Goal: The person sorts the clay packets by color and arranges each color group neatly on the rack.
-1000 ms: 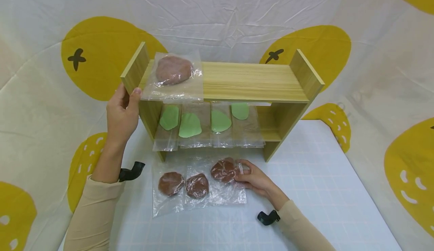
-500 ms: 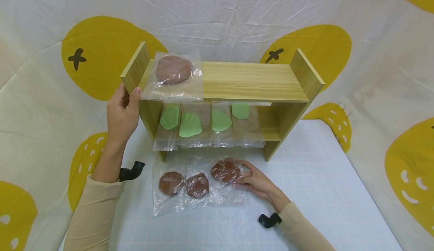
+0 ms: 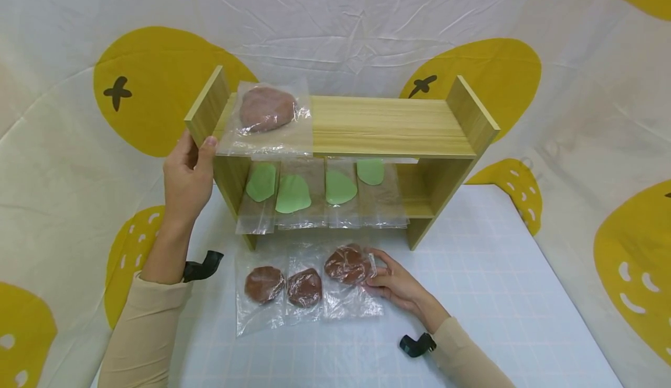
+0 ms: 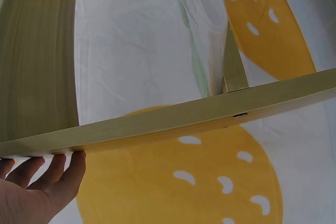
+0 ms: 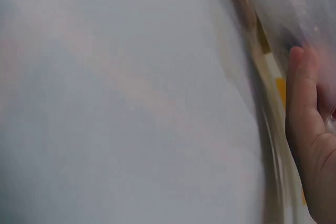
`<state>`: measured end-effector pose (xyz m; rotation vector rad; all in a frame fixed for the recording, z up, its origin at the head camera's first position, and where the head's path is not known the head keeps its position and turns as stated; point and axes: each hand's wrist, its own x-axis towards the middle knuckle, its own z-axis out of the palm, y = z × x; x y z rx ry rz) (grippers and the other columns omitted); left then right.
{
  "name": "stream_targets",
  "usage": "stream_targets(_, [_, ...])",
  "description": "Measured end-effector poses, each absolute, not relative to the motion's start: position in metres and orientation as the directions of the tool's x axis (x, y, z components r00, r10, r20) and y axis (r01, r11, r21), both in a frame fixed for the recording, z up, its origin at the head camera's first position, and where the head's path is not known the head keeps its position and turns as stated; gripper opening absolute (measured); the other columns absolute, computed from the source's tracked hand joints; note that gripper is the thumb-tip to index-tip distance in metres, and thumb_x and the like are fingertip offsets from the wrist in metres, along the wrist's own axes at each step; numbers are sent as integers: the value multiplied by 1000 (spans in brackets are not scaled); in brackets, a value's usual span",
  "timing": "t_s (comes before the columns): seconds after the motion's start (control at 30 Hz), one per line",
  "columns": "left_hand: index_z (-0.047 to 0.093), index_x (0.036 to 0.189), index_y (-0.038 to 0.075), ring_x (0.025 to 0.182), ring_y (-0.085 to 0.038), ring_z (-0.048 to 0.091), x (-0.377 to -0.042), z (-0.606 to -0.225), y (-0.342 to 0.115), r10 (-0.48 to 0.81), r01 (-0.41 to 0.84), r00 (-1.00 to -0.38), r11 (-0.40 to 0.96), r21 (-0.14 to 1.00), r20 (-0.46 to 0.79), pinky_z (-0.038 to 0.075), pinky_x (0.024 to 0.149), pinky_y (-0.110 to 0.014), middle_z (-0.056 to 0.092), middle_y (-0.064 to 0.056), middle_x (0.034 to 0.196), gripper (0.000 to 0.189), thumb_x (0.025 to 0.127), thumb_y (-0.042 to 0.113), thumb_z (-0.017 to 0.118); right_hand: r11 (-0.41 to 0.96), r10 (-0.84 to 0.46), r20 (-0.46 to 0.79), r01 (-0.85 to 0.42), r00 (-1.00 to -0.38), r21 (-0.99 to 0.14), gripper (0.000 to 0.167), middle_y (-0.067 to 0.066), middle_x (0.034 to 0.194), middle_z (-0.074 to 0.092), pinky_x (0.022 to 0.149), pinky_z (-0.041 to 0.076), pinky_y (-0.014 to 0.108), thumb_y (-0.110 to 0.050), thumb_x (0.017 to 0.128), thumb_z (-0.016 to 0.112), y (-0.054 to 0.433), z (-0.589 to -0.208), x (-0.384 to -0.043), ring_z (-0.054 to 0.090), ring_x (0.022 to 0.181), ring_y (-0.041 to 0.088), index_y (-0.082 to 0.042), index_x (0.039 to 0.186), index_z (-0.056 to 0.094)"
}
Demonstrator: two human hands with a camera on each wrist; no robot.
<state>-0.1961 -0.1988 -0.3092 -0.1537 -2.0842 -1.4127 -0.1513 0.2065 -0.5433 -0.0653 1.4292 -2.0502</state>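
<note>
My left hand point(image 3: 187, 175) grips the left side panel of a small wooden shelf point(image 3: 388, 123), thumb at the front edge and fingers outside; the left wrist view shows fingertips against the panel point(image 4: 157, 124). On the table, my right hand point(image 3: 401, 286) pinches the right edge of a clear plastic bag point(image 3: 348, 303) holding a brown patty point(image 3: 346, 264). To its left lie two more bagged brown patties, a round one point(image 3: 264, 284) and a smaller one point(image 3: 304, 288). In the right wrist view, the right hand point(image 5: 310, 114) touches blurred clear plastic.
On the shelf's top board lies a larger bagged brown patty point(image 3: 267, 109). Several bagged green pieces point(image 3: 293, 194) lie along the middle board, their bags overhanging its front. A pale tablecloth point(image 3: 503, 295) covers the table; a patterned curtain point(image 3: 341, 32) hangs behind.
My right hand shifts very slightly to the right and down, its fingers moving a little at the bag's edge. My left hand keeps its place on the shelf.
</note>
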Motion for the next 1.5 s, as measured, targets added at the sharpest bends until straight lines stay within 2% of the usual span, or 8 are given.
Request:
stream_targets(0.3, [56, 143, 19, 111, -20, 60, -195, -308, -198, -235, 415, -808, 424, 805, 540, 51, 95, -37, 62, -5, 133, 42, 103, 32, 55, -184, -571, -244, 412, -784, -892, 84, 18, 122, 64, 91, 53, 43, 15, 90, 58, 198, -532, -145, 67, 101, 28, -13, 159, 18])
stream_targets(0.47, [56, 143, 19, 110, -20, 61, -194, -307, -197, -237, 412, -810, 420, 809, 536, 52, 94, -36, 62, -5, 133, 42, 103, 32, 55, -128, -596, -215, 355, -773, -926, 85, 15, 115, 65, 83, 57, 35, 13, 90, 59, 191, -517, -140, 68, 91, 21, -10, 159, 14])
stream_targets(0.57, [56, 143, 19, 110, -19, 61, -194, -307, -197, -236, 413, -810, 419, 808, 537, 52, 94, -36, 62, -5, 133, 42, 103, 32, 55, -115, -621, -185, 322, -762, -940, 84, 16, 115, 64, 79, 57, 33, 12, 91, 60, 189, -511, -137, 68, 89, 20, -10, 158, 14])
stream_targets(0.87, [59, 140, 17, 103, -16, 61, -195, -308, -197, -245, 424, -799, 419, 803, 550, 53, 90, -31, 64, -7, 128, 40, 103, 31, 55, -146, -708, -51, 217, -704, -965, 77, 21, 122, 61, 78, 57, 32, 15, 93, 56, 186, -485, -130, 68, 89, 19, -9, 156, 19])
stream_targets(1.03, [58, 141, 17, 104, -16, 61, -195, -308, -197, -244, 419, -802, 420, 805, 544, 53, 91, -32, 64, -7, 129, 40, 103, 31, 55, -145, -730, 21, 124, -683, -982, 75, 21, 118, 62, 76, 58, 33, 16, 92, 56, 188, -463, -128, 69, 85, 19, -11, 155, 25])
stream_targets(1.33, [57, 142, 18, 107, -18, 61, -194, -307, -198, -238, 418, -804, 425, 803, 545, 53, 92, -34, 63, -6, 131, 41, 103, 31, 55, -257, -725, 175, 27, -666, -966, 72, 22, 132, 58, 81, 57, 44, 18, 94, 51, 196, -422, -133, 69, 98, 28, -10, 155, 24])
stream_targets(1.5, [57, 142, 18, 107, -18, 61, -194, -307, -198, -236, 419, -807, 416, 807, 541, 52, 93, -34, 63, -6, 131, 41, 103, 31, 55, -264, -698, 227, -51, -679, -963, 73, 20, 130, 60, 79, 58, 42, 19, 94, 51, 200, -396, -142, 69, 97, 26, -10, 155, 25])
